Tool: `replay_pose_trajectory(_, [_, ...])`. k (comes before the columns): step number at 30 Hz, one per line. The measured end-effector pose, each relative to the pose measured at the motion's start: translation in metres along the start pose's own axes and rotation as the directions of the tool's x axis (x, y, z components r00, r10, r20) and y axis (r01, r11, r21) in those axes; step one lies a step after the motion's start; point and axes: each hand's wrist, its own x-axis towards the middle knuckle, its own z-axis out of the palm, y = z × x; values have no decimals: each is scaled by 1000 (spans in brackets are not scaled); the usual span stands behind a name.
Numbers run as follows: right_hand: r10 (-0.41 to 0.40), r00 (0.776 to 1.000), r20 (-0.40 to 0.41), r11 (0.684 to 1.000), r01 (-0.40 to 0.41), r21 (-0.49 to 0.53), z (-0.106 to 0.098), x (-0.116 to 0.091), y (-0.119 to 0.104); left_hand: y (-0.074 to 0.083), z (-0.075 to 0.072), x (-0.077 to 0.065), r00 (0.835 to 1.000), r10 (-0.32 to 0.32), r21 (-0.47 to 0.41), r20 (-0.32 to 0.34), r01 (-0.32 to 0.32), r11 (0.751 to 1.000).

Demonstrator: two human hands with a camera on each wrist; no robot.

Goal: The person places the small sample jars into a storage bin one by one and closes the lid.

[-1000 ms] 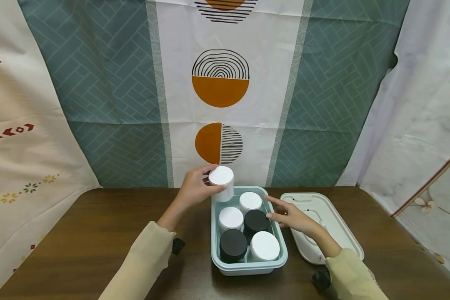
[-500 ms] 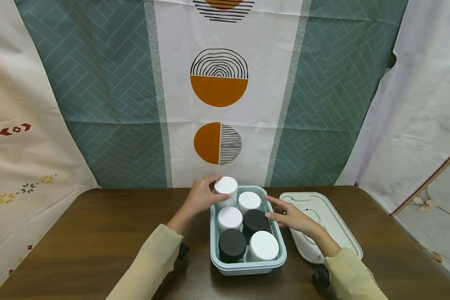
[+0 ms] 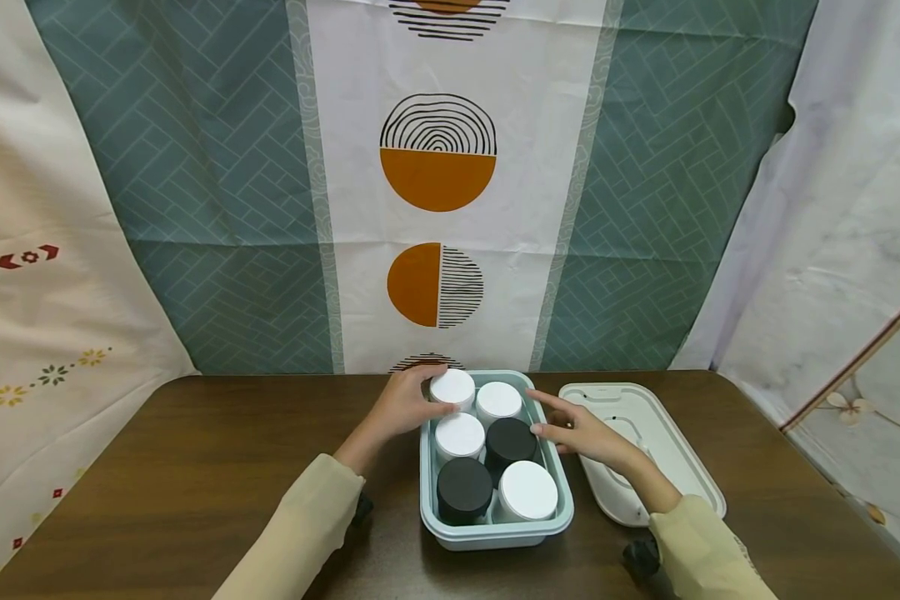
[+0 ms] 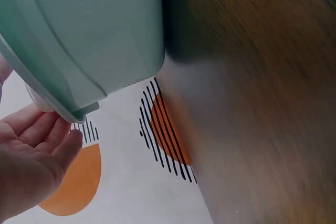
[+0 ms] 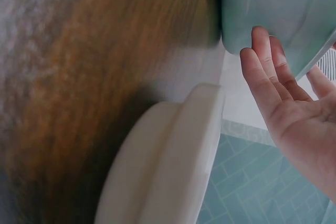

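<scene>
White and round-topped, 1 jar (image 3: 452,386) is gripped by the left hand (image 3: 402,406), the right hand (image 3: 583,433) straight-fingered.

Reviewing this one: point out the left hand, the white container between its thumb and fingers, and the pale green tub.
Left hand (image 3: 401,406), head view: back of hand.
White container (image 3: 453,386), head view: its top.
Pale green tub (image 3: 498,533), head view: near rim.

White jar (image 3: 452,387), upright in tub (image 3: 497,533)

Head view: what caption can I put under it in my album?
Left hand holds a white cylindrical jar at a pale-blue rectangular plastic tub's far-left corner; right hand at its rim.
</scene>
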Motion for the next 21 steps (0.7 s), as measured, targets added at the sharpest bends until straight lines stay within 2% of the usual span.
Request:
replay_pose_trajectory(10, [14, 1000, 11, 1000, -14, -19, 0, -1, 3, -2, 0, 3, 998, 30, 46, 52, -33, 998])
replay_pose_trajectory(21, [15, 1000, 15, 1000, -15, -16, 0, -1, 2, -3, -4, 1, 998, -4, 33, 70, 2, 999])
